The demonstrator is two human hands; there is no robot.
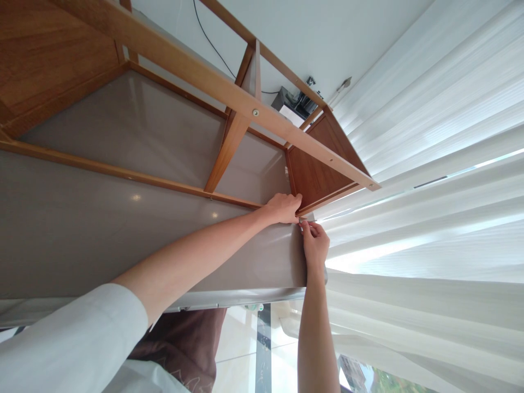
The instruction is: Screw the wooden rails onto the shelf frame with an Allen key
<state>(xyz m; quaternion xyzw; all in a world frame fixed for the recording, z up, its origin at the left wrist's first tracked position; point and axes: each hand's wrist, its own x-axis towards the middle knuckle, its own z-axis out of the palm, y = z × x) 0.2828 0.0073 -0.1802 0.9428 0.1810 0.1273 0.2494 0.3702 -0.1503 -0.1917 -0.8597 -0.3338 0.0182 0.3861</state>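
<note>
A brown wooden furniture frame [229, 150] with panelled ends lies across a smooth grey-brown tabletop [172, 234]. At its lower right corner my left hand [283, 208] is closed around the bottom rail, close to the end panel [321, 161]. Just below that corner, my right hand [316, 243] pinches a thin metal tool [303, 219] that looks like a hex key. The tool's tip meets the outside of the corner beside my left fingers; its exact contact is hidden. A round bolt head [255, 113] shows on the upper rail.
White curtains [429, 218] hang close on the right, near the frame's end. Behind the frame are a dark object with a cable [292, 103] and a pale wall [327, 38]. Below the table edge, a brown cloth [184, 344] hangs over the pale tiled floor [235, 355].
</note>
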